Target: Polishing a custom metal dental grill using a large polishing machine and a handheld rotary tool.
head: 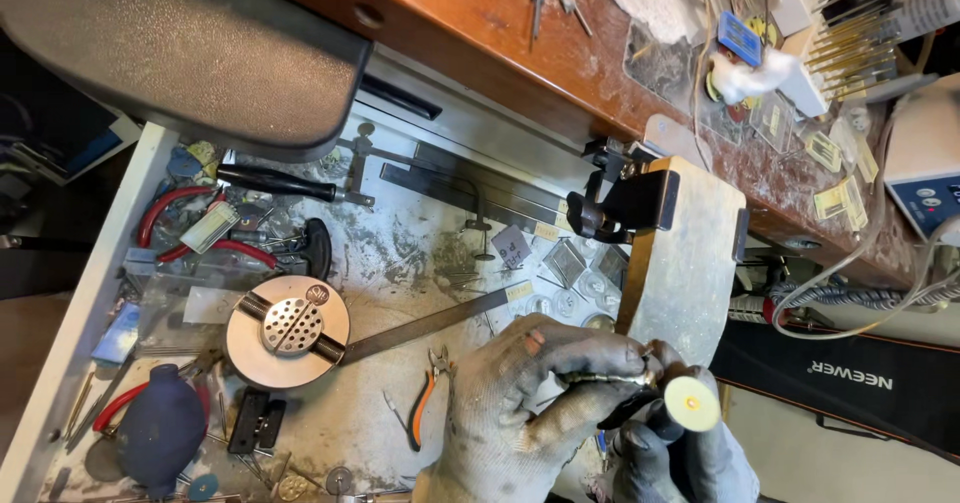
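Place: a jeweller's or small metalworker's workshop.
Worktop point(480, 13): worn wood, dusty, strewn with burs and small packets.
Bench pin point(685, 253): wooden peg clamped at the worktop's edge.
Tray drawer point(90, 293): pliers point(425, 403), round engraving block point(288, 331), steel ruler point(430, 325), blue rubber blower point(160, 428).

Dusty drawer point(400, 263), pliers point(425, 403), round steel block point(287, 331)

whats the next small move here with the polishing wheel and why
Probably bring the pale yellow wheel on the rotary tool in the right hand closer to the small piece pinched in the left hand, steadied against the wooden bench pin. The wheel sits just beside the left fingertips, and both gloved hands are already braced at the pin's edge. The piece itself is too small to make out.
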